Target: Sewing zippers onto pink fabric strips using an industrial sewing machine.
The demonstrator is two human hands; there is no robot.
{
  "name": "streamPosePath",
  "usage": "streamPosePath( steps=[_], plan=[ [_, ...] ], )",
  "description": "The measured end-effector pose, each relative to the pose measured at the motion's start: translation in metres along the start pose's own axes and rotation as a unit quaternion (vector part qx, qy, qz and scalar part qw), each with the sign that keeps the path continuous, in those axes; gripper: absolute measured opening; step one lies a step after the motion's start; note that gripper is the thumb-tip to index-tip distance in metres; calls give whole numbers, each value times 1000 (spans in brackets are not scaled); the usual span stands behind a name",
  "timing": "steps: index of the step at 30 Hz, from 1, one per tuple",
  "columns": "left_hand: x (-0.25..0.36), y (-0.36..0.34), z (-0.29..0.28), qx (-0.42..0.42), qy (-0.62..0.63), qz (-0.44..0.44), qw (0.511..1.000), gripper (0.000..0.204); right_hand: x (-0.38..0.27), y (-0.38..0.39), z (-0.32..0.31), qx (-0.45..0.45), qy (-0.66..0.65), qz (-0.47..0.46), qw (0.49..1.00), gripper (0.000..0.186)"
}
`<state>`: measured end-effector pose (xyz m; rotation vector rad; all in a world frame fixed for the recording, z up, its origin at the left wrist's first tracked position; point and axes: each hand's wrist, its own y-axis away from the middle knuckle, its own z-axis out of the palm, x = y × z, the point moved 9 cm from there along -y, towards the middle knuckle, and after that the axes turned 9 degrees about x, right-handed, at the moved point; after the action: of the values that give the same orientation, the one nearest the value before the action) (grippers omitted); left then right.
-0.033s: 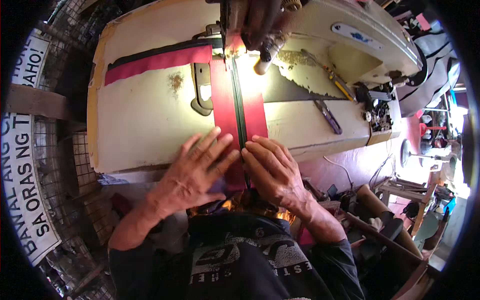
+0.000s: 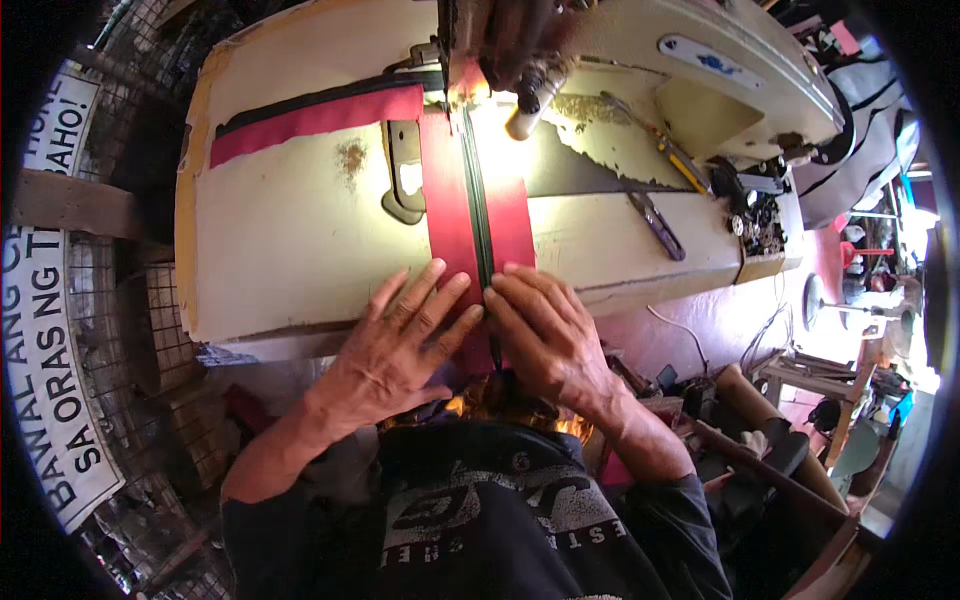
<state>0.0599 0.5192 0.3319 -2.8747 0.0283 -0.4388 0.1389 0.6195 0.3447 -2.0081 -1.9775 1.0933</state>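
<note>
A long red fabric strip (image 2: 448, 180) with a dark zipper (image 2: 477, 190) down its middle runs from the sewing machine's needle area toward my body. My left hand (image 2: 395, 345) lies flat on the strip's left side, its fingers stretched out and spread. On the other side, my right hand (image 2: 550, 325) rests with extended fingers side by side on the red fabric, the nearest fingertips at the zipper's edge. Its thumb is hidden. The sewing machine head (image 2: 500, 45) stands over the strip's far end, where a bright lamp washes out the needle and presser foot.
Another red-and-black strip (image 2: 320, 125) extends left across the worn cream table (image 2: 290, 250). Beside a metal plate with a dark handle (image 2: 404, 170) is the main strip. To the right lie thread snips (image 2: 656, 226), a yellow-handled tool (image 2: 685, 165) and a box of small parts (image 2: 760, 225).
The view has shifted very slightly. Both hands remain on the red strip in almost the same places.
</note>
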Motion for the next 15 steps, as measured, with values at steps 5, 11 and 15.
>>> streamPosePath(
  steps=[5, 11, 15],
  plan=[
    [9, 11, 18, 152, -114, 27, 981, 45, 2, 8, 6, 27, 14, 3, 1000, 40],
    [-3, 14, 8, 216, 29, 6, 976, 44, -1, 8, 4, 66, 9, 2, 998, 40],
    [-9, 13, -4, 253, 135, -21, 958, 48, -3, 10, 8, 70, 18, 8, 997, 40]
  ],
)
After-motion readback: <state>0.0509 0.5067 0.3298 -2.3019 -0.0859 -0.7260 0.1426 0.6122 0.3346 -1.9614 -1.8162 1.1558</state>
